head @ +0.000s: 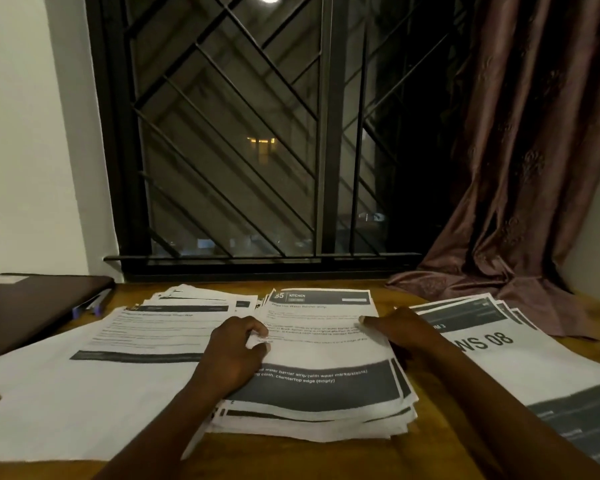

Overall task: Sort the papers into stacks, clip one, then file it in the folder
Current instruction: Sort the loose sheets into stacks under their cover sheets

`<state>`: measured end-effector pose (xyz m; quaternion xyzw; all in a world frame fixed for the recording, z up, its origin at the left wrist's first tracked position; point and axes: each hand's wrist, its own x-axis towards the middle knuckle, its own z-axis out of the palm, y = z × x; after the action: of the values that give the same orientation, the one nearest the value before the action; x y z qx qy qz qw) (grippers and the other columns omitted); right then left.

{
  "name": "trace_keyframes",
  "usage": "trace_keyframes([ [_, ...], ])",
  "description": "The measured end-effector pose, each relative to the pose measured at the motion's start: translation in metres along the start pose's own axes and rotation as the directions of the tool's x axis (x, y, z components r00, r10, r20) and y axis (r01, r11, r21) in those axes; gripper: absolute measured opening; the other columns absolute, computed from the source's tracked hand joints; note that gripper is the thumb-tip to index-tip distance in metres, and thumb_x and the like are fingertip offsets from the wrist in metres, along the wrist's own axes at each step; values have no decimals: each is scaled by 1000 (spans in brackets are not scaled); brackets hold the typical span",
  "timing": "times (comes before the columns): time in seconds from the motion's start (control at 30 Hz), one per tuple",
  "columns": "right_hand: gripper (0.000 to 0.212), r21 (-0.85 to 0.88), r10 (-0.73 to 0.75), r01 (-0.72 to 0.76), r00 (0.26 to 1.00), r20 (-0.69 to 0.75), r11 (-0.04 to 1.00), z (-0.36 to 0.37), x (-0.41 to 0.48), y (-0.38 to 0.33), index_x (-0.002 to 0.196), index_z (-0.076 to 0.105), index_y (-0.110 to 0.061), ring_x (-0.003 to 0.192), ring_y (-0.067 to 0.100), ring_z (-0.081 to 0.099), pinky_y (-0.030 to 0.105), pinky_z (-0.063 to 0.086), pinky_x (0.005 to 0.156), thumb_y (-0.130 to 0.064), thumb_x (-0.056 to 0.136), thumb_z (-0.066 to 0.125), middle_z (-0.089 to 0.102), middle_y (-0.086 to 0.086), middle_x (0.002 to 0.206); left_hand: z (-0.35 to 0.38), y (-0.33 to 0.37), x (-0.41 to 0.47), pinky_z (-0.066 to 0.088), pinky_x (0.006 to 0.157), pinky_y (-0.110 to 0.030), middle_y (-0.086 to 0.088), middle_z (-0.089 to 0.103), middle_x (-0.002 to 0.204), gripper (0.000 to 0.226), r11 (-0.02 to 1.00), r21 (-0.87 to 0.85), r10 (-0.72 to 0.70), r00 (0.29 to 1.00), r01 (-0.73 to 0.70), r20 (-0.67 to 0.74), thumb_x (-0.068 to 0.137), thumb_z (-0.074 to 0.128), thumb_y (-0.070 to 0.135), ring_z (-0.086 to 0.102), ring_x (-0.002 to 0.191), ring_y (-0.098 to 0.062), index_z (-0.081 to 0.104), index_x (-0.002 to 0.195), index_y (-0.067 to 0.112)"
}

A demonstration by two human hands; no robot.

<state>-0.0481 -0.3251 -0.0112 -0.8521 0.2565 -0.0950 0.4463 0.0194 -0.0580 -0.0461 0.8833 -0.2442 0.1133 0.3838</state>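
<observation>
Top sheet point(326, 344) of the middle stack point(312, 420) held for sorting

The sheet's left edge is pinched by the curled fingers of the left hand point(234, 351), seemingly so that it alone can be peeled off. The right hand point(404, 330) is laid on the right edge with fingers stretched out, probably to keep the stack square. Other papers are set to either side, and the dark folder point(32, 306) is placed at the far left; no clip can be made out.
</observation>
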Motion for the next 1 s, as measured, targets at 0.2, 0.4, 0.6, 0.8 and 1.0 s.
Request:
trace_keyframes([
  [0.2,96,57,9,-14,995,102,998,7,5,4,121,58,-13,95,28,67,40,56,85,-64,44,82,66,9,114,6,-3,0,37,83,-19,7,59,108,12,1000,-4,-15,1000,15,-6,88,70,22,53,103,-9,67,99,24],
  [0.4,36,88,-126,108,967,223,990,11,5,-1,126,58,-6,112,27,59,38,46,100,-9,90,60,60,6,130,3,1,1,34,74,-14,7,58,110,18,1000,-12,-24,1000,24,-8,89,70,28,54,104,-10,64,105,24],
  [0.6,41,364,-195,165,980,47,917,-47,2,0,121,57,4,88,30,62,32,55,77,-7,84,68,63,17,114,-12,3,4,41,92,-29,2,57,132,31,994,15,-107,992,108,-62,93,62,38,53,120,-19,58,123,29],
  [0.8,20,628,-118,60,992,52,776,-77,-8,16,112,58,-1,60,28,69,35,58,57,-2,95,48,73,12,74,-7,-2,10,22,119,-54,3,33,157,35,945,325,-30,974,-46,225,94,57,37,26,146,-22,56,128,44],
  [1.0,69,531,-257,187,964,60,826,-33,-9,8,120,60,-4,109,32,62,48,44,102,-38,64,84,64,15,123,-15,-10,14,11,121,-58,-1,26,161,54,841,537,-151,982,66,115,96,54,18,11,151,-22,42,144,40],
])
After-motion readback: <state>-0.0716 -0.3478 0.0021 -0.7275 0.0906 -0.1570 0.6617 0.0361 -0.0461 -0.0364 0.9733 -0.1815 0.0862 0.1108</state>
